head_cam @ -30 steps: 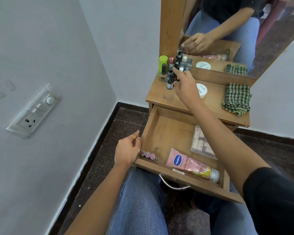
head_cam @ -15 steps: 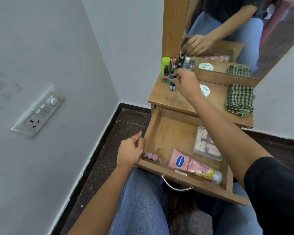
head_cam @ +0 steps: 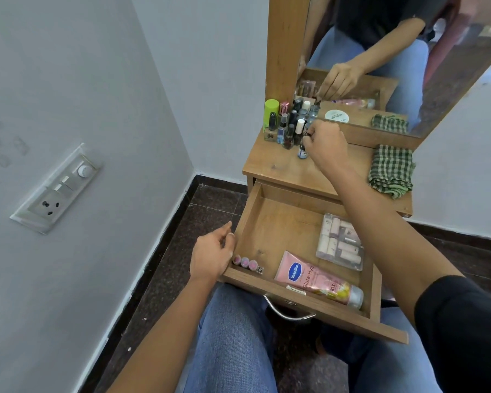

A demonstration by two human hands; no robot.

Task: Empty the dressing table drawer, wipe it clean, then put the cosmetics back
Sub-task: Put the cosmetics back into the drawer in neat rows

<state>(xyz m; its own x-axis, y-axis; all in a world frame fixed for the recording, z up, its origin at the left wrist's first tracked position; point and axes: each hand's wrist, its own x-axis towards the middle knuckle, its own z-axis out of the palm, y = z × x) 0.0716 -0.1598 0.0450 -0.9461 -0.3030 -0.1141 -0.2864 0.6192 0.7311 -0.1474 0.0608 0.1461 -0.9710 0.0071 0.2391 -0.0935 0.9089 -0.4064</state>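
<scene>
Under the mirror [head_cam: 408,66], the dressing table [head_cam: 278,168] has its drawer [head_cam: 281,222] pulled out, with a pink Vaseline tube [head_cam: 318,279] and a clear packet [head_cam: 340,242] lying inside. The left hand [head_cam: 213,256], loosely curled, touches the drawer's left wall. The right hand [head_cam: 326,146] pinches a small blue bottle [head_cam: 302,153] on the tabletop.

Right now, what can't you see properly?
Head view:
- Small bottle: right hand covers its cap; label too small to read.
- Clear pouch in the drawer: right forearm covers one edge.
- Pink-topped bits beside left hand: too small to identify; whether that hand grips the drawer wall is unclear.
</scene>
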